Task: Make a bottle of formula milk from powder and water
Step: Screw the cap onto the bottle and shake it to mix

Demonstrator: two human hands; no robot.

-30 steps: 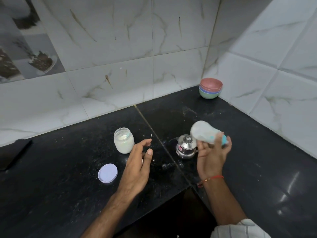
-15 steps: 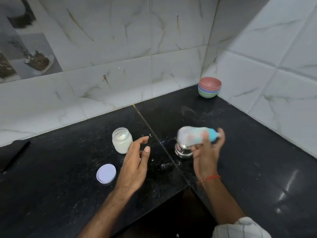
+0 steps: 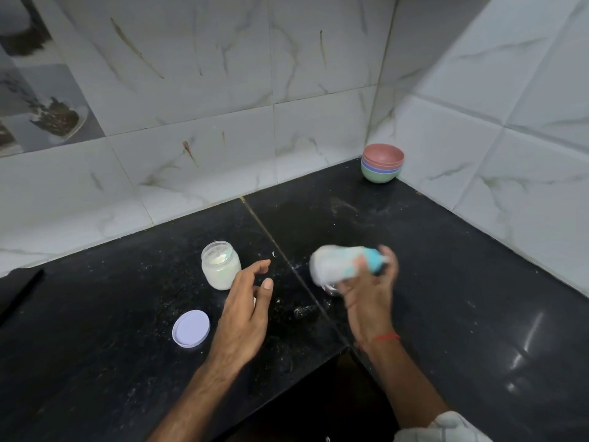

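My right hand [image 3: 369,291] grips a baby bottle [image 3: 338,262] with a blue cap, held on its side above the black counter and blurred by motion; its contents look milky white. The small steel pot [image 3: 331,289] is almost wholly hidden behind that hand and the bottle. My left hand [image 3: 247,311] hovers with fingers apart and nothing in it, just right of an uncapped glass jar of white powder [image 3: 220,264]. The jar's pale lid [image 3: 191,328] lies flat on the counter to the left of my left wrist.
A stack of coloured bowls [image 3: 381,162] stands in the far corner where the two tiled walls meet. The black counter [image 3: 462,282] is L-shaped, with a dark cut-out edge in front of me. A dark flat object [image 3: 17,290] lies at the left edge.
The bottle has swung from base-up-left tilt to lying sideways and lower, now blurred and covering the steel pot. My left hand has stayed nearly still.
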